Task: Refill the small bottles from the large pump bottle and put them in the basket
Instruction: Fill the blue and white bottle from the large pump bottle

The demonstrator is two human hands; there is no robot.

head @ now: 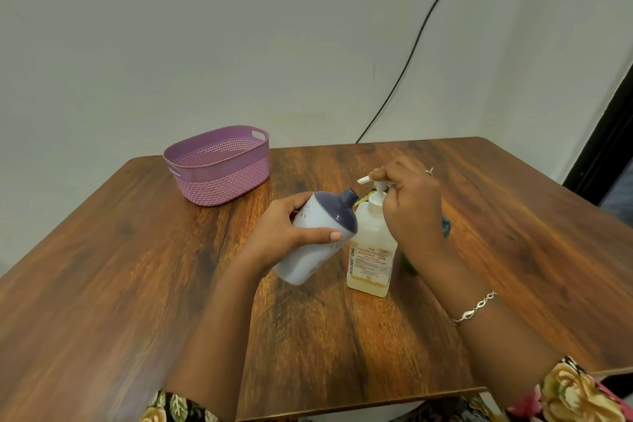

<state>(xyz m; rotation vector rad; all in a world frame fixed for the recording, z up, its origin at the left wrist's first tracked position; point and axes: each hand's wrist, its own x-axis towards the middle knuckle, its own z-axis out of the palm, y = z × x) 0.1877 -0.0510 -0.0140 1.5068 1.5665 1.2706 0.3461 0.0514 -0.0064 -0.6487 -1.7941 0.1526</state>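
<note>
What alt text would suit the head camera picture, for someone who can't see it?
A person's left hand holds a small white bottle tilted, open neck toward the spout of a large pump bottle whose pump head the right hand grips. They work at a wooden table with a purple basket at its far left.

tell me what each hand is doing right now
Left hand: grips the small bottle, neck tilted toward the large bottle.
Right hand: fingers curled round the pump head.
</note>
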